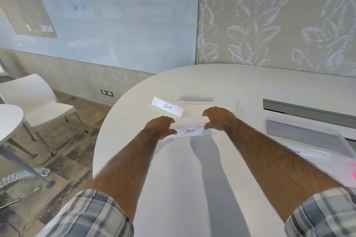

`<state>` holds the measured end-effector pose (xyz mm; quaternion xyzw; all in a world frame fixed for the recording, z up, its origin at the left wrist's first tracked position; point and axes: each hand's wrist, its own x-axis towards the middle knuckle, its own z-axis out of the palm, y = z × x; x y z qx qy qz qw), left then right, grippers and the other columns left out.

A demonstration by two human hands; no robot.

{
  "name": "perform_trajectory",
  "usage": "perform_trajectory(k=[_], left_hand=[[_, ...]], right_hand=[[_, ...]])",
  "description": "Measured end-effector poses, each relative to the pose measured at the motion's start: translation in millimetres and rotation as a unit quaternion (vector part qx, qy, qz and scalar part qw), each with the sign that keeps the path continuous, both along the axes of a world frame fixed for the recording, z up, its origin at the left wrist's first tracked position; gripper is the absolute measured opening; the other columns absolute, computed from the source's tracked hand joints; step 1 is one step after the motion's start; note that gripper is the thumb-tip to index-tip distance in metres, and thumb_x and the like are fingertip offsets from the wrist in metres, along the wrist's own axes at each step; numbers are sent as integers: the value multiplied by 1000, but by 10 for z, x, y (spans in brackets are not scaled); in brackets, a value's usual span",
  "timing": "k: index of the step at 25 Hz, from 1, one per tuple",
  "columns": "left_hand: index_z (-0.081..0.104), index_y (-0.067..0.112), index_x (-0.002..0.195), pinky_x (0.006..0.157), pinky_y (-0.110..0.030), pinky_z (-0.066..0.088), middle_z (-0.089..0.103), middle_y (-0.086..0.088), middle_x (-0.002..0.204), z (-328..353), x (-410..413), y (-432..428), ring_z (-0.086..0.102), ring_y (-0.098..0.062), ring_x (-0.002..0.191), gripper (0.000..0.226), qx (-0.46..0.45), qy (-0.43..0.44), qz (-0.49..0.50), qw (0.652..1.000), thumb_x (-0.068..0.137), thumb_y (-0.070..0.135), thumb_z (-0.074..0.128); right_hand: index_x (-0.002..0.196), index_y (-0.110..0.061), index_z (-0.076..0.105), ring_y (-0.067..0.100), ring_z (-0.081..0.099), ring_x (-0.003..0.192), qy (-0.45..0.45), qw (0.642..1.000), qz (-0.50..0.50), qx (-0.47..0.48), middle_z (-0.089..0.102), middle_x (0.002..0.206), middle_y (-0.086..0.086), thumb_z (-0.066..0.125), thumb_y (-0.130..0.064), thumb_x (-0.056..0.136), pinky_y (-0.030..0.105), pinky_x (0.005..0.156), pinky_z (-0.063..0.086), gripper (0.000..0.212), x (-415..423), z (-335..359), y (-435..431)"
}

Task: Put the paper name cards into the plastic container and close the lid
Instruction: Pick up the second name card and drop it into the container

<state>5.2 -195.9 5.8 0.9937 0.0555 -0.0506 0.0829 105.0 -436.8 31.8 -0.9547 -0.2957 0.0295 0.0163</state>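
Plainly, the left hand (160,126) pinches one end of the white folded paper card lettered PANDA (189,131); the right hand (218,118) curls over the other end, its grip unclear. A one-sided lift could buckle it before it reaches the clear plastic container (308,124), well apart to the right.

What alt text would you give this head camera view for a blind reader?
The left hand pinches the left end of a PANDA name card on a white table, while the right hand curls by its right end. A BEAR name card stands behind it, and a clear plastic container lies to the right.
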Motion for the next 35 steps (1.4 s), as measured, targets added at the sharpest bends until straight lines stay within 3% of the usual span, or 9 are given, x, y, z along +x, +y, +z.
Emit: perform_trajectory(k=[8,13,26,35], left_hand=[[48,33,142,97,-36,42,51,8,143,-159,159,85,48,-16,132,62,-18,10,-21,1000,86,55,63],[59,29,128,78,-30,39,61,5,127,-165,236,68,57,-19,116,50,-29,2,-27,999,84,50,68],[63,28,127,83,-30,43,64,3,125,-98,230,-1,59,-22,115,48,-3,-20,-44,999,82,44,72],[62,32,129,81,-31,43,65,6,126,377,230,-343,59,-21,118,51,13,-59,-70,996,81,45,72]], right_hand=[[137,-22,51,22,52,126,28,999,8,-33,55,138,1,73,-36,81,38,99,46,63,52,-307,280],[134,-19,53,25,53,124,36,999,1,-31,55,136,4,73,-27,81,40,99,47,58,77,-345,318],[126,-15,59,27,58,116,9,1000,-16,-15,62,126,7,70,-20,83,40,95,49,45,-143,-343,229],[123,-15,61,29,61,112,-42,998,-41,-6,64,123,7,70,-21,83,40,92,51,42,-278,115,-175]])
